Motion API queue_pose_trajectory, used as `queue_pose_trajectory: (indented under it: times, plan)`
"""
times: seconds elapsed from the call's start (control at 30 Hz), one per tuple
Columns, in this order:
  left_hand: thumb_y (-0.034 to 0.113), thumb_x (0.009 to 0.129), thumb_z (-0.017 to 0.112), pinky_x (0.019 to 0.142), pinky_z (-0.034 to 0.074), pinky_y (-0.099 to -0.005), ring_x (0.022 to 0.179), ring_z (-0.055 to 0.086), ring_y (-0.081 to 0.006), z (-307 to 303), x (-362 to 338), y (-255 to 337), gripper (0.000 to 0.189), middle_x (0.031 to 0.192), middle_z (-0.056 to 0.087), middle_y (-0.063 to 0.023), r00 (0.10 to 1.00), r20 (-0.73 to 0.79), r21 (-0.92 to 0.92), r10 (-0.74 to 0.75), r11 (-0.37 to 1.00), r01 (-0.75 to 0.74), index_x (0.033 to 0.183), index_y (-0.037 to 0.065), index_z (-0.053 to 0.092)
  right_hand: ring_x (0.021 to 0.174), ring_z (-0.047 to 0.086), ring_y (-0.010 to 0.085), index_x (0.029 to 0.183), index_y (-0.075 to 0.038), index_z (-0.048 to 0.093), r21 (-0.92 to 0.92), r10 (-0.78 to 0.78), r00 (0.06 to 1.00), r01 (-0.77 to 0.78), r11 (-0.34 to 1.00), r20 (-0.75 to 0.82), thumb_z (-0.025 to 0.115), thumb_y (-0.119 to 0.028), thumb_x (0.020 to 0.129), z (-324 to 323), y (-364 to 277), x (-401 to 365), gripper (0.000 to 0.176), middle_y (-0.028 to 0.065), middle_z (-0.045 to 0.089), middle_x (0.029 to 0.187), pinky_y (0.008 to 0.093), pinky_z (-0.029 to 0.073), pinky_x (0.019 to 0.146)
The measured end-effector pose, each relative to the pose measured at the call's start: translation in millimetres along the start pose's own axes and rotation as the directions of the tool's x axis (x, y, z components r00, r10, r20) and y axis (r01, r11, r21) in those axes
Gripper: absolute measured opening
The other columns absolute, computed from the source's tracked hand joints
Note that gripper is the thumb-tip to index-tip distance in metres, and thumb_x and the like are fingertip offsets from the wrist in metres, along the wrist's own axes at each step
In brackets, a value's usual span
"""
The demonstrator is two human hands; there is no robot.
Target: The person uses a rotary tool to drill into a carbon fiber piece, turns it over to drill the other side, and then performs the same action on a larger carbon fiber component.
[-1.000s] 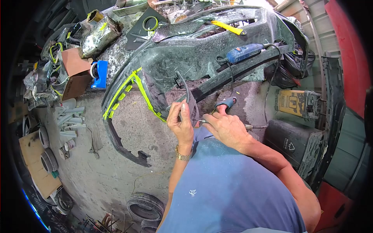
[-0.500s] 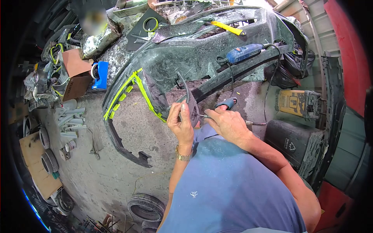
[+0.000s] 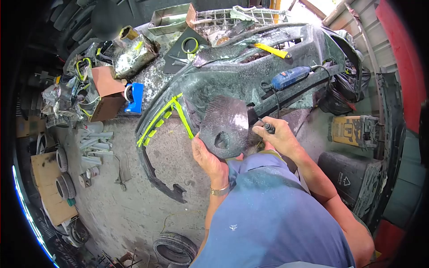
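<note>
A dusty dark panel (image 3: 225, 118) with a round opening faces up, its lower left edge held by my left hand (image 3: 208, 158). Closed around a small dark rotary tool (image 3: 268, 128), my right hand (image 3: 281, 137) is just right of the panel. Behind both hands lies a large dusty black bumper (image 3: 232, 73) with yellow-green tape (image 3: 182, 117) on its left part. On the bumper rest a blue power tool (image 3: 290, 77) with a cable and a yellow-handled tool (image 3: 271, 50).
A roll of green tape (image 3: 190, 45), a blue tape dispenser (image 3: 134, 98) and a cardboard box (image 3: 107, 107) are at the upper left. A yellow container (image 3: 353, 131) and black bin (image 3: 353, 176) stand on the right. Tires (image 3: 175, 248) lie on the floor below.
The panel has turned from nearly edge-on to showing its broad face. My right hand and the rotary tool have moved off to its right. The whole view has shifted slightly.
</note>
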State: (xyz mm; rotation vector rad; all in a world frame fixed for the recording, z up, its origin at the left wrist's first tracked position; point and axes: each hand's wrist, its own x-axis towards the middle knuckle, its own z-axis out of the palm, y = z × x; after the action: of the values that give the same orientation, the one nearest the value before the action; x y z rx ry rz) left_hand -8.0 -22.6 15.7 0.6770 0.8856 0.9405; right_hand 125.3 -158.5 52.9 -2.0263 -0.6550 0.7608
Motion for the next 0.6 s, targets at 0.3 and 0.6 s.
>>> queue_pose_trajectory:
  times: [0.3, 0.6]
  plan:
    - [0.025, 0.101, 0.053, 0.089, 0.048, -0.0303, 0.100, 0.058, -0.0134, -7, -6, -11, 0.021, 0.109, 0.060, -0.0039, 0.985, 0.174, -0.089, 0.019, 0.996, -0.003, 0.112, 0.008, 0.054, 0.075, 0.047, 0.0037, 0.112, 0.001, 0.059, 0.451, -0.015, 0.999, 0.031, 0.892, -0.039, 0.071, -0.018, 0.088, 14, -2, 16, 0.032, -0.0052, 0.052, 0.082, 0.0204, 0.041, 0.069]
    - [0.017, 0.099, 0.054, 0.067, 0.043, -0.0186, 0.072, 0.051, -0.0016, -18, 2, -5, 0.009, 0.082, 0.057, 0.0059, 0.957, 0.266, -0.018, -0.115, 0.992, 0.124, 0.094, 0.010, 0.055, 0.071, 0.044, 0.0005, 0.116, 0.002, 0.056, 0.507, -0.015, 1.000, 0.003, 0.862, 0.020, 0.071, -0.015, 0.088, 1, -10, 19, 0.037, -0.0076, 0.050, 0.081, 0.0174, 0.039, 0.064]
